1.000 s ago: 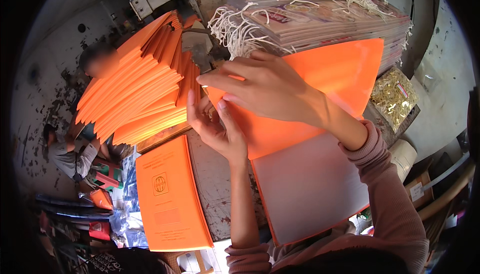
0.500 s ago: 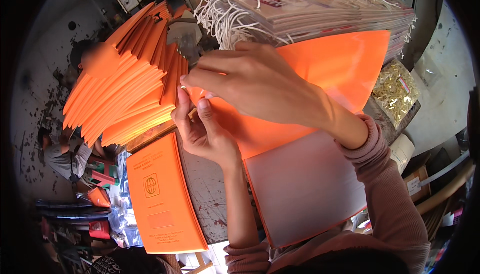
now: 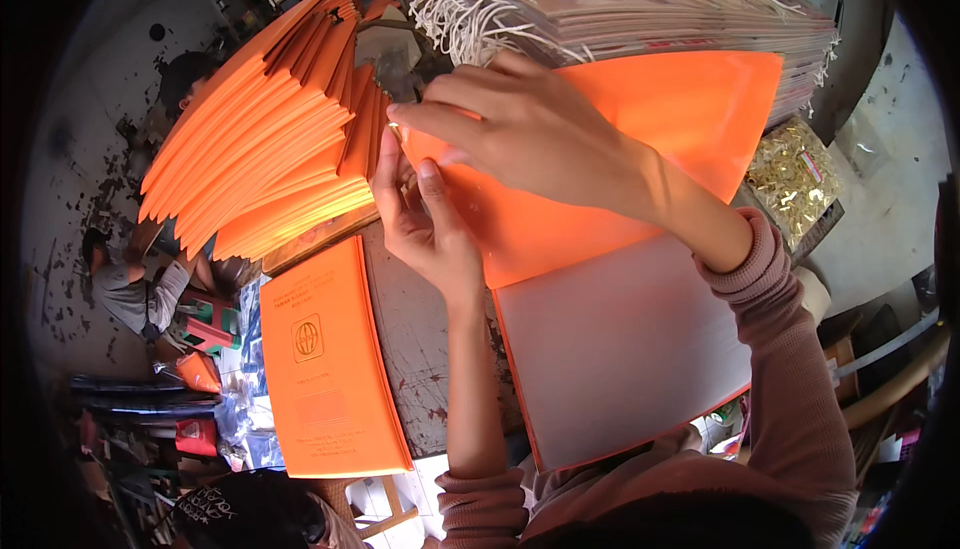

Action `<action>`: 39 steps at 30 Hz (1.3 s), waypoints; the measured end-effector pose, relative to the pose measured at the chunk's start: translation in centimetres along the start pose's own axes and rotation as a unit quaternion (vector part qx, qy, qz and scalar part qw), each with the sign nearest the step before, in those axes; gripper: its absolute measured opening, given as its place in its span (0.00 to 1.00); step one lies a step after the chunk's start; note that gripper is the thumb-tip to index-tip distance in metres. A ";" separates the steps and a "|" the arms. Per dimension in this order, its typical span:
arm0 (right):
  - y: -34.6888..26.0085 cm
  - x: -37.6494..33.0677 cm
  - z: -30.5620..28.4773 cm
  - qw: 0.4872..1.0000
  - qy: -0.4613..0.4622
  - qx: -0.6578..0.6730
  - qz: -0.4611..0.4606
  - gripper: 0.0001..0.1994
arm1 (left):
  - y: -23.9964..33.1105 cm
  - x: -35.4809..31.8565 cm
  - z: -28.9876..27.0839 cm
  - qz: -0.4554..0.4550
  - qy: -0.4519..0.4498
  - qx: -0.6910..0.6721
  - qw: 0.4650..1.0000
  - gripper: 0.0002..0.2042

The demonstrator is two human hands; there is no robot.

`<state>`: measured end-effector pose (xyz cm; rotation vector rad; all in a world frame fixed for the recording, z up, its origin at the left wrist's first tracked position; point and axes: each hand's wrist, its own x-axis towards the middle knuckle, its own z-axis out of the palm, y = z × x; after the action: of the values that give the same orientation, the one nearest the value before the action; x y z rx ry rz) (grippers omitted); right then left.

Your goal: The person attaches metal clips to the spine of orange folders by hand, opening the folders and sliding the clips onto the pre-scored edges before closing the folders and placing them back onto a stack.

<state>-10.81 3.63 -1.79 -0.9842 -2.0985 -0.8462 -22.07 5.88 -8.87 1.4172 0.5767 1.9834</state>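
A scuffed grey worktable (image 3: 418, 354) carries everything; at its left lies a printed orange folder stack (image 3: 322, 374); a fanned orange folder pile (image 3: 265, 154) sits farther back; cord-handled plastic bags (image 3: 690, 34) are heaped behind; an open orange folder (image 3: 620, 349) rests nearest; a clear packet of gold-coloured pieces (image 3: 793, 181) lies right.

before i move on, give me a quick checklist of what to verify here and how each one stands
1. Left hand at the left corner of the orange flap: ok.
2. Right hand at that same corner: ok.
3. Small shiny piece fully seated: cannot tell, fingers partly cover it.
4. Closed orange folder apart from both hands: ok.
5. Bag of gold pieces apart from both hands: ok, off to the right.
6. Fanned orange stack clear of the fingers: cannot tell, they nearly meet in this view.
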 end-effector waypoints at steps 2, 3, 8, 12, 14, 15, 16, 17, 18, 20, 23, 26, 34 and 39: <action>-0.2 -0.8 -1.3 0.999 -0.007 -0.039 -0.009 0.15 | 0.9 0.0 -1.5 -0.036 -0.089 0.109 0.989 0.17; -0.6 -1.5 -2.3 0.997 -0.011 -0.077 -0.022 0.19 | 1.6 -0.4 -2.0 -0.028 -0.086 0.099 0.991 0.17; -2.3 -8.6 -9.9 0.976 -0.202 -0.081 0.032 0.22 | 5.7 -3.6 -7.7 -0.075 -0.141 0.265 0.951 0.19; -3.1 -20.5 -14.6 0.950 -0.157 -0.065 0.264 0.25 | 7.9 -8.6 -13.1 -0.064 -0.378 0.382 0.841 0.21; -4.7 -26.1 -17.3 0.886 -0.117 -0.067 0.444 0.30 | 8.4 -10.8 -14.8 -0.059 -0.442 0.377 0.812 0.21; -5.6 -28.5 -18.3 0.852 -0.096 -0.080 0.508 0.32 | 9.0 -11.7 -15.2 -0.079 -0.488 0.375 0.784 0.22; -6.6 -30.4 -18.7 0.851 -0.097 -0.081 0.509 0.32 | 9.4 -12.2 -15.4 -0.099 -0.531 0.375 0.754 0.23; -7.6 -32.0 -18.9 0.827 -0.137 -0.047 0.544 0.33 | 9.5 -12.5 -15.6 -0.100 -0.533 0.373 0.753 0.23; -8.1 -32.8 -18.8 0.799 -0.174 -0.011 0.576 0.33 | 9.4 -12.8 -15.7 -0.093 -0.528 0.372 0.758 0.25; -8.3 -32.8 -18.2 0.798 -0.144 0.018 0.585 0.33 | 9.6 -12.7 -15.6 -0.084 -0.525 0.370 0.762 0.27; -7.4 -32.2 -18.2 0.794 -0.123 0.059 0.592 0.32 | 9.5 -12.1 -15.4 -0.109 -0.548 0.352 0.751 0.27; -6.7 -31.4 -18.6 0.801 -0.118 0.097 0.578 0.27 | 8.7 -12.8 -15.6 -0.105 -0.521 0.367 0.764 0.29; -1.6 -25.9 -18.9 0.838 0.012 0.148 0.525 0.19 | 8.0 -8.9 -12.1 -0.061 -0.311 0.257 0.913 0.16; 3.3 -23.9 -14.5 0.843 0.134 0.140 0.502 0.15 | 6.0 -3.9 -6.6 -0.037 -0.192 0.268 0.943 0.17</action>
<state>7.98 -15.15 -11.12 -1.4602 -1.1323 -0.1049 -28.84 -1.06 -9.65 2.0091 1.0163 1.4819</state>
